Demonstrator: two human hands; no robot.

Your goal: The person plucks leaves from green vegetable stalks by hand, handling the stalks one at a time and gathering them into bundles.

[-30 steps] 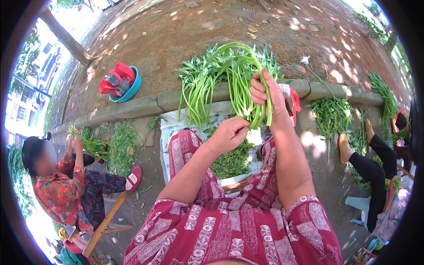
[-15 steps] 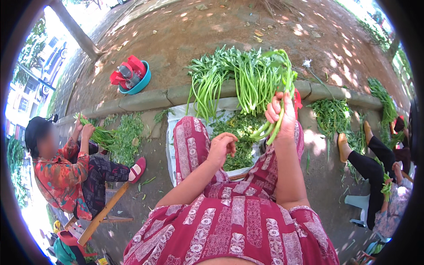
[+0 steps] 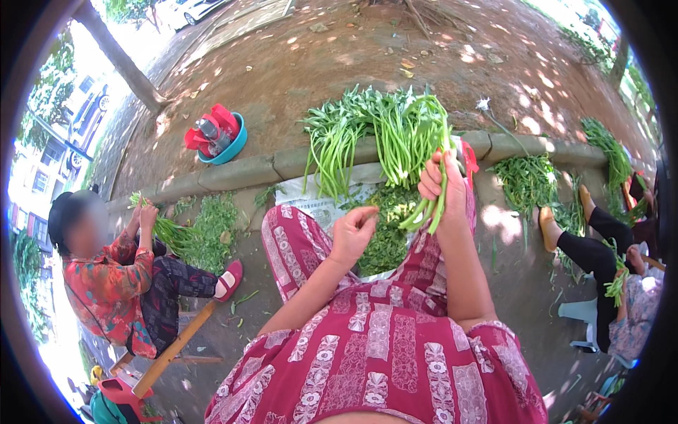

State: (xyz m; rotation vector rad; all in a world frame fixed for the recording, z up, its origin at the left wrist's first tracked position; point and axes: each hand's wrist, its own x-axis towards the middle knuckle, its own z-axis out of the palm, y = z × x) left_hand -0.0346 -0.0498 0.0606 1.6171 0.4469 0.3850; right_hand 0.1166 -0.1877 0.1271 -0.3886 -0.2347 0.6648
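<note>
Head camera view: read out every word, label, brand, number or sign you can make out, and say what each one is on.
No text here is clear enough to quote.
White sheet under the loose leaves: small dark print, too small and blurred to read.
Grey bottle in the blue tub: no lettering can be made out.

Brown bare earth (image 3: 282, 78), flecked with dappled sunlight, spreads behind a low grey stone curb (image 3: 244, 171); dark grey paving (image 3: 508, 304) lies in front. A slender grey-brown tree trunk (image 3: 123, 60) leans at upper left, a white parked car (image 3: 199, 10) beyond. A pale blue plastic stool (image 3: 578, 311) stands right, a light-brown wooden frame (image 3: 173, 350) left.
</note>
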